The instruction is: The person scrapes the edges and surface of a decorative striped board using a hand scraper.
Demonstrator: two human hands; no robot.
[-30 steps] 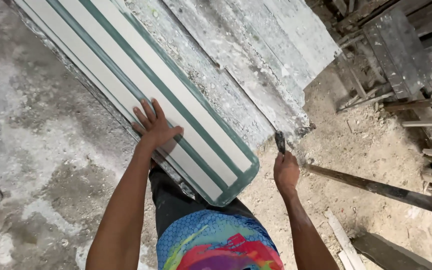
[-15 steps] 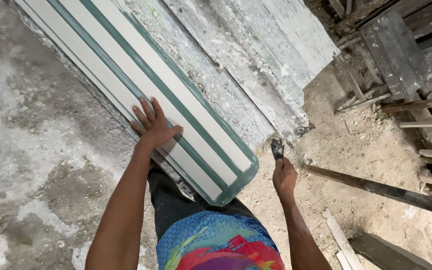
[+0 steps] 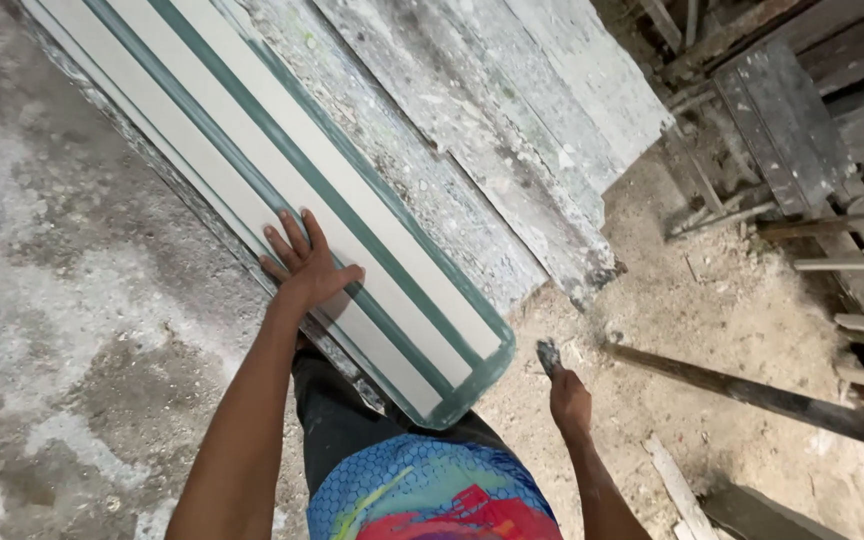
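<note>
1. We stand on a rough concrete floor, grey and white-stained.
2. To our right lies sandy dirt, with stacked weathered timber planks and a dark beam.

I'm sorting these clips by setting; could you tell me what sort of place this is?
Probably a rough workshop or building site: a long green-striped moulded panel lies on plaster-crusted boards, with dusty ground and stacked timber.
</note>
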